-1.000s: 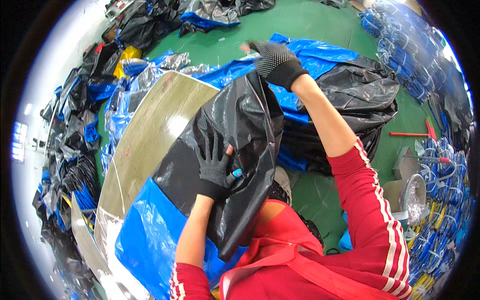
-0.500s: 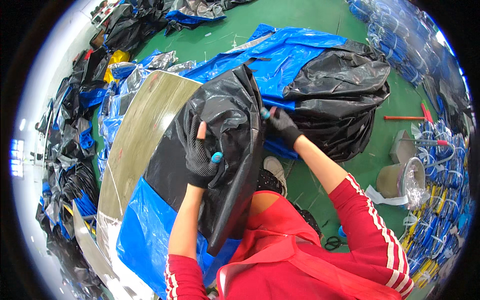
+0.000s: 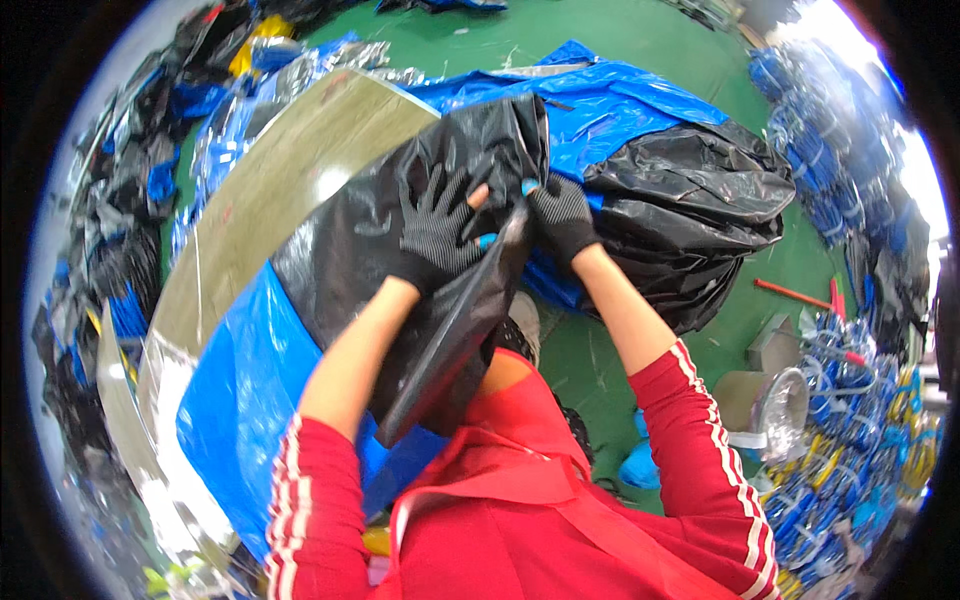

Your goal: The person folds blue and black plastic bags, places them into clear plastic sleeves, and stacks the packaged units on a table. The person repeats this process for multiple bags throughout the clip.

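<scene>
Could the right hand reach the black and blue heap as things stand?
Probably yes: the right hand, at the edge of the black sheet, looks near the heap, with nothing visibly between.

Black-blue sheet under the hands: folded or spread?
Both: the sheet lies mostly flat left of the left hand, but creased and bunched beside the right hand.

"Where was the gloved left hand?"

"Near the middle of the frame, fingers spread on the black-and-blue sheet."

"And the right hand?"

"Just right of it, at the sheet's edge; its grip was unclear. A crumpled heap lay at upper right, a round container at lower right."
</scene>
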A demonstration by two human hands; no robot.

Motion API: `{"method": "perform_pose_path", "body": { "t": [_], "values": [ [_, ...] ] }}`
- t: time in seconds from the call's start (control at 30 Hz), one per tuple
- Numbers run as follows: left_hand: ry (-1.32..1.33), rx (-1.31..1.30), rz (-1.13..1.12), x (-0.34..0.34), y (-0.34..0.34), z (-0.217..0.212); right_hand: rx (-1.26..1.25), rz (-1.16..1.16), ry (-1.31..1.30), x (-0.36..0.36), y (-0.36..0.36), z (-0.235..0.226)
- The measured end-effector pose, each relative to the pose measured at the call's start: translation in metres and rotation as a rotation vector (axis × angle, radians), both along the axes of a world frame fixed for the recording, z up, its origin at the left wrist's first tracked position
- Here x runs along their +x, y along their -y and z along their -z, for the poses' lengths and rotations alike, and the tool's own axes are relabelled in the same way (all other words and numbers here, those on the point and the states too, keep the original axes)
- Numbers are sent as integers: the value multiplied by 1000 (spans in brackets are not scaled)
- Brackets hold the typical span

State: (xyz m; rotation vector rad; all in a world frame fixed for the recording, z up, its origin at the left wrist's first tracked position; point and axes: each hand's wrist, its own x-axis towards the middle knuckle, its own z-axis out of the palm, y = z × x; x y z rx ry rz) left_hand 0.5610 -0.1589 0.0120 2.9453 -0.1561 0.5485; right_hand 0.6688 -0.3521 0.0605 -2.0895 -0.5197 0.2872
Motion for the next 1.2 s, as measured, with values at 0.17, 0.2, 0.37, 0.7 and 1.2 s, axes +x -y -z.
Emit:
{"method": "perform_pose_path", "body": {
  "t": [0.17,0.2,0.37,0.7,1.2],
  "values": [
    [27,-68,84,-10,-10,1,164,-222,864,-58,48,-17],
    [48,-57,85,-11,-11,1,129,-422,960,-74,58,-9],
    [66,-267,199,-18,-16,-4,-8,-610,1039,-106,60,42],
    [-154,-214,260,-43,-38,3,105,-859,1052,-83,27,-17],
    [-97,-126,151,-49,-45,11,-115,-314,463,-91,33,-8]
  ]
}}
